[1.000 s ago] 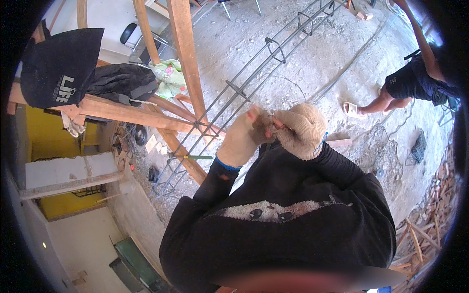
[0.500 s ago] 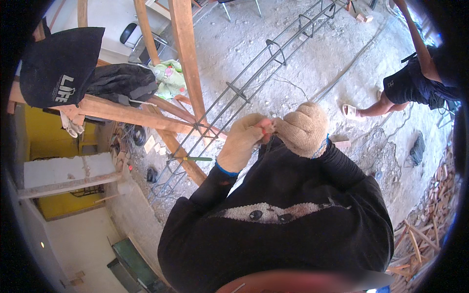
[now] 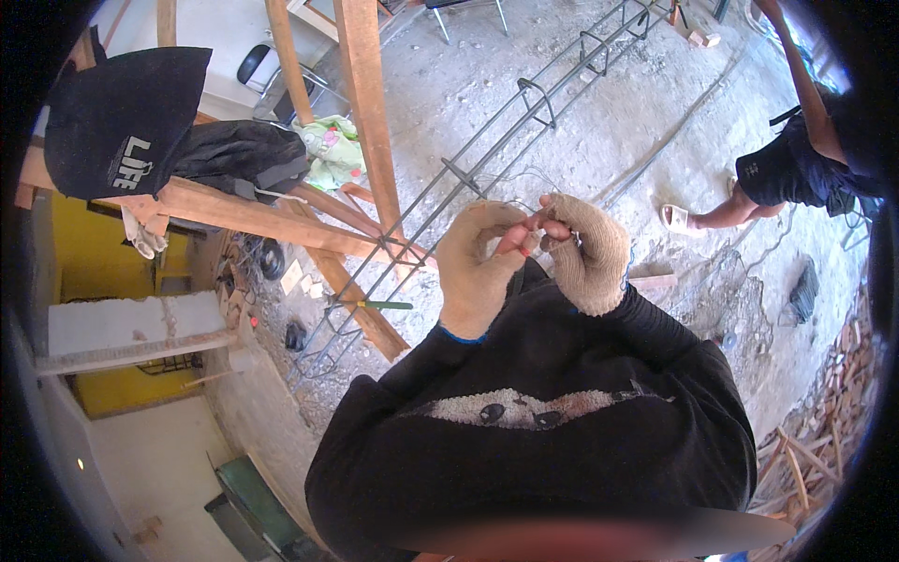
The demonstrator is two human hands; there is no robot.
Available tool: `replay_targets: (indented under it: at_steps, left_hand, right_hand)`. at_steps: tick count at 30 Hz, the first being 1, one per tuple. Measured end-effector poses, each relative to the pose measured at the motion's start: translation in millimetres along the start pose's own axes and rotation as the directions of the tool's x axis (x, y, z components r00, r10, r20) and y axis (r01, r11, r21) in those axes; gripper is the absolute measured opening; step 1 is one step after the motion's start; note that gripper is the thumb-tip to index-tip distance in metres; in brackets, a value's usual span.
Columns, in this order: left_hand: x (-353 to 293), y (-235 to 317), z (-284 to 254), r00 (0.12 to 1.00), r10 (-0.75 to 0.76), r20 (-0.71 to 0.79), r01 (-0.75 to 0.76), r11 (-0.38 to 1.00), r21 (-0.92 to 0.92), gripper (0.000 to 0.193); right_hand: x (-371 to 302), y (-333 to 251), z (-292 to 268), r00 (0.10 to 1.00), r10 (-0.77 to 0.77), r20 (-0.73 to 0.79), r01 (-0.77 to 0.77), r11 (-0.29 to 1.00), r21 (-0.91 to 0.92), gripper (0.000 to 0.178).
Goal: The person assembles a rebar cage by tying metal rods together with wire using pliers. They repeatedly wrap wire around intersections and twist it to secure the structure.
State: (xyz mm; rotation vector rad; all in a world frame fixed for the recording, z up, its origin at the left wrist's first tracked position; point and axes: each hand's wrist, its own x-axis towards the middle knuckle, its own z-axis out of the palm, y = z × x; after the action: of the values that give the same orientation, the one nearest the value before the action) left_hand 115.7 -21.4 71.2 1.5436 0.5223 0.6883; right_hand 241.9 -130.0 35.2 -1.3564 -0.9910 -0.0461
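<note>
The rebar cage (image 3: 462, 176) slants just beyond the left hand (image 3: 473, 281), seemingly propped by the wooden beam (image 3: 267, 222). Its fingers and the right hand's (image 3: 594, 264) curl narrowly together, perhaps for precision; I cannot tell what they hold.

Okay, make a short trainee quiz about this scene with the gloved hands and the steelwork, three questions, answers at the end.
1. True or false: the knitted gloves on the left hand and right hand cover every fingertip.

2. Multiple choice: what runs diagonally across the floor area beyond the hands?
A. An aluminium ladder
B. A steel rebar cage
C. A garden hose

3. Fill in: on the feet, the co-worker at the right wears light-coloured ____.

Key:
1. False; bare fingertips show.
2. B
3. Sandals
</note>
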Motion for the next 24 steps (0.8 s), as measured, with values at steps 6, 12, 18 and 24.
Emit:
replay_targets:
  at_steps: [6,12,18,24]
  left_hand:
    - [6,-7,-5,0.943,0.323,0.078,-0.320,0.817,0.479,0.031]
    - [6,-17,-2,0.987,0.117,-0.110,-0.096,0.979,0.179,0.031]
    - [8,-16,-3,0.944,0.329,-0.023,-0.295,0.873,0.388,0.030]
    - [4,-12,5,0.990,0.138,0.030,-0.138,0.990,0.007,0.046]
  right_hand:
    - [-3,0,0,0.977,0.215,0.012,-0.214,0.965,0.150,0.034]
    - [1,-6,-3,0.948,0.286,0.138,-0.311,0.925,0.218,0.037]
    - [6,-12,-9,0.974,0.133,0.183,-0.142,0.989,0.032,0.041]
    - [3,-14,-13,0.974,0.189,0.122,-0.187,0.982,-0.029,0.035]
